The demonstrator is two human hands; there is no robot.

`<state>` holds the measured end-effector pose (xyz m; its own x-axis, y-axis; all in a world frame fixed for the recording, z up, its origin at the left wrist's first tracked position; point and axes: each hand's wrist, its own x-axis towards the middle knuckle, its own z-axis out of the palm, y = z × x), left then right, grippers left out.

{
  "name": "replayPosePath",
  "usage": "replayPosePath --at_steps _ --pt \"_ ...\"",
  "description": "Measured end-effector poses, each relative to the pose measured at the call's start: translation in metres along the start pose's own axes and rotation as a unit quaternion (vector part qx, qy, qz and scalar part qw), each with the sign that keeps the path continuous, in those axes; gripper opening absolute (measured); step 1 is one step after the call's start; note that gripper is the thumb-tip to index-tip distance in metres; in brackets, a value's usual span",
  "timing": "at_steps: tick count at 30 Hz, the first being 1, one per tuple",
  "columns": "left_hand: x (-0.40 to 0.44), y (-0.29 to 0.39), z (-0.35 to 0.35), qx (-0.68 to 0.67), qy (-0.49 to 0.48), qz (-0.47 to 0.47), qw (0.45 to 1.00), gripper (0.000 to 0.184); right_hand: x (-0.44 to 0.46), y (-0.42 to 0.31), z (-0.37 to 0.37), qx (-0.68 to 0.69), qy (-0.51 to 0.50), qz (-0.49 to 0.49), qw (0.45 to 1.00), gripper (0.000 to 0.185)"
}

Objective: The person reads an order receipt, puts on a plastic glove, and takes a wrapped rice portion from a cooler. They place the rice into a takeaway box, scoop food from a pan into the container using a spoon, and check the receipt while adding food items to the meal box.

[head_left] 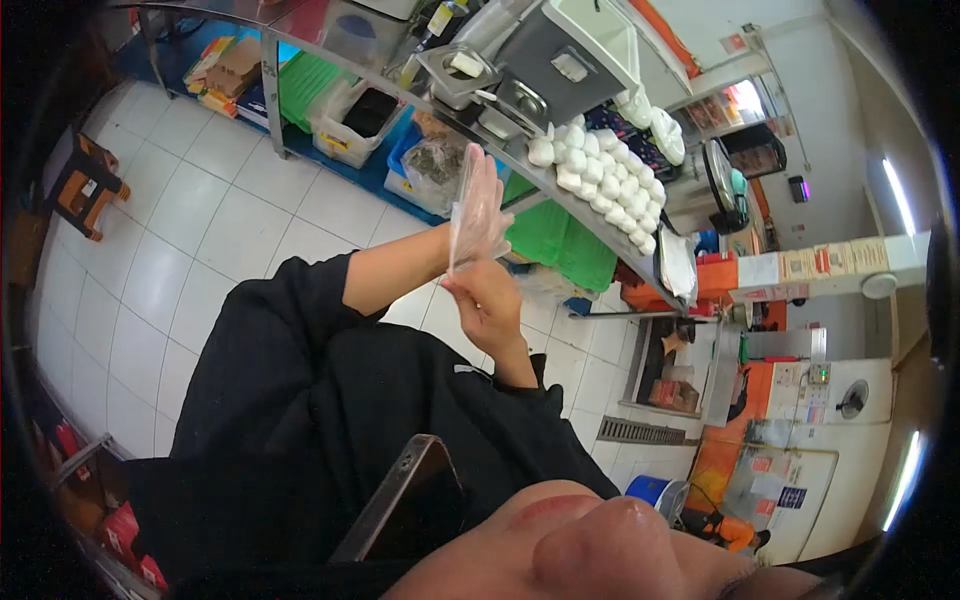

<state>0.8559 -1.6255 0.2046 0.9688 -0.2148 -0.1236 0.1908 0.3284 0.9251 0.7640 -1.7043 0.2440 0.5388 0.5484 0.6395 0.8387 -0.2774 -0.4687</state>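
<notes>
A clear plastic glove covers my left hand. That hand is raised, with its fingers stretched out beside the metal worktable. My bare right hand pinches the glove's loose cuff at the wrist between thumb and fingers. Beyond both hands, rows of white rounded portions, perhaps dough balls, lie on the worktable. Closer to my left fingertips are a metal container with something pale in it and a smaller lidded metal container. Neither hand touches them.
Under the worktable, a shelf holds green crates, a white bin and a bagged blue tub. A grey bin stands on top. A black-and-orange stool is on the tiled floor. A person in orange is farther off.
</notes>
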Motion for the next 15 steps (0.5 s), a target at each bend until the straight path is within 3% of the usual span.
replayPosePath --at_steps 1,4,5,6,8,9,12,15 --pt "0.000 0.024 -0.010 -0.359 -0.018 -0.073 0.930 0.103 0.013 0.008 0.002 0.001 -0.021 -0.003 1.000 0.013" --pt "0.033 0.045 -0.034 -0.338 0.021 -0.060 0.939 0.104 0.048 0.046 0.013 0.018 -0.053 -0.044 0.997 0.013" --pt "0.046 0.051 -0.042 -0.352 0.063 -0.082 0.930 0.091 0.062 0.060 0.017 0.019 -0.050 -0.070 0.996 0.012" --pt "0.066 0.047 -0.055 -0.354 0.069 -0.074 0.930 0.091 0.078 0.073 0.021 0.024 -0.054 -0.078 0.995 0.012" --pt "0.095 0.045 -0.076 -0.456 0.009 -0.029 0.889 0.060 0.102 0.092 0.028 0.066 -0.058 -0.039 0.995 0.013" --pt "0.113 0.048 -0.085 -0.483 0.001 -0.043 0.874 0.027 0.112 0.103 0.029 0.054 -0.075 -0.019 0.996 0.015" --pt "0.174 0.043 -0.108 -0.390 0.010 -0.093 0.916 0.022 0.142 0.135 0.021 0.075 -0.071 0.041 0.994 0.015" --pt "0.197 0.046 -0.105 -0.412 0.015 -0.132 0.901 0.021 0.160 0.178 -0.004 0.036 -0.005 0.033 0.999 0.011"
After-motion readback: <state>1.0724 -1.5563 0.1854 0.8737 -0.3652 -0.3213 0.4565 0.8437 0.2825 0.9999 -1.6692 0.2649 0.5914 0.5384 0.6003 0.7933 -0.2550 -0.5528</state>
